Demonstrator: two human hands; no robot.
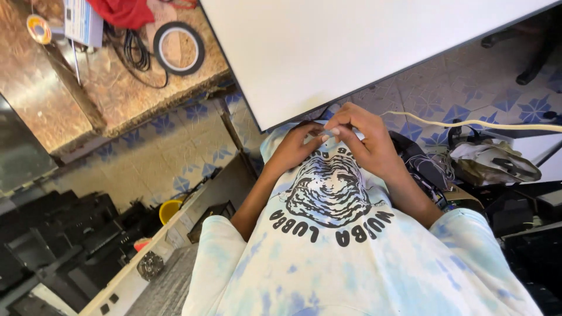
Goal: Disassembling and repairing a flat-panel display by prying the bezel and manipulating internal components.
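White and small, an object (331,132) is pinched between the fingertips of 2 closed hands, left (295,147) and right (367,143), meeting just below a white panel's (351,47) edge.

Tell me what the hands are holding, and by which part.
Cannot be told: left hand and right hand pinch fingertips together at the white panel edge; anything between them is hidden.

1. Bright, even daylight across most of the frame; colours vivid.
2. Nearly blown out on the white panel (363,47) at upper centre, flat and without texture.
3. Dim at lower left and far right, dark clutter losing detail.
4. Soft shadow under the hands at centre.
5. Slightly bent lines toward the edges; mild softness overall.
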